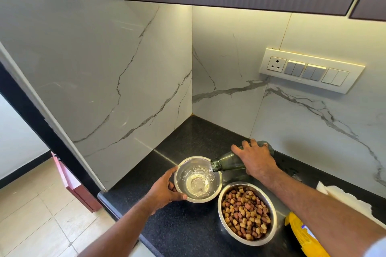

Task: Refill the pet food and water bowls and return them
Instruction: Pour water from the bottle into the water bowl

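A steel water bowl [217,177] stands on the black counter with water in its bottom. My left hand [165,191] grips its left rim. My right hand [255,159] holds a dark green glass bottle [227,162] tipped on its side, its mouth over the bowl's right rim, and water streams from it into the bowl. Right in front of that bowl a larger steel food bowl [273,215] sits full of brown kibble.
A yellow pet food bag [300,233] lies at the counter's lower right, partly under my right arm. White paper [344,198] lies behind it. Marble walls close the corner at left and back. A switch panel [311,70] is on the back wall. The counter edge [117,210] drops to a tiled floor at left.
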Motion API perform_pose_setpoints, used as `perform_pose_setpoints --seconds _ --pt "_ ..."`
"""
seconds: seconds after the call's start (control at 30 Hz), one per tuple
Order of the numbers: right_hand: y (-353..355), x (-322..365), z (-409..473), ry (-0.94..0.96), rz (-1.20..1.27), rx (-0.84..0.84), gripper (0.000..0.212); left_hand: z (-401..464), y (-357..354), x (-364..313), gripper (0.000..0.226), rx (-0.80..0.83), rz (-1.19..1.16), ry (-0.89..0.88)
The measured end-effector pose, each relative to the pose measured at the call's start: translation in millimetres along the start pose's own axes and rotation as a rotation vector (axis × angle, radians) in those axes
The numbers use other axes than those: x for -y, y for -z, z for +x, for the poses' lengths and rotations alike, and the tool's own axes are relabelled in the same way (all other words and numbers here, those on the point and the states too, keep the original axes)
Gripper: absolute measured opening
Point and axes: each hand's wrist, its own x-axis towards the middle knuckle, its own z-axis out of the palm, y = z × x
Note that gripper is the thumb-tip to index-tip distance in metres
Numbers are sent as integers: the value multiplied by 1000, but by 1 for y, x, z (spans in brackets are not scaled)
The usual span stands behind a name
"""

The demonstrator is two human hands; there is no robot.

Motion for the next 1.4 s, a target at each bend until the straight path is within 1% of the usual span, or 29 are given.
perform_pose_setpoints --seconds 0.57,0.8,1.4 --pt "1 0 3 7 -14 -4 95 5 1 5 109 2 8 8" --pt "2 3 3 9 -26 -8 94 6 1 7 114 -11 18 9" --pt "8 1 0 7 -18 -26 91 0 2 0 115 12 -5 11"
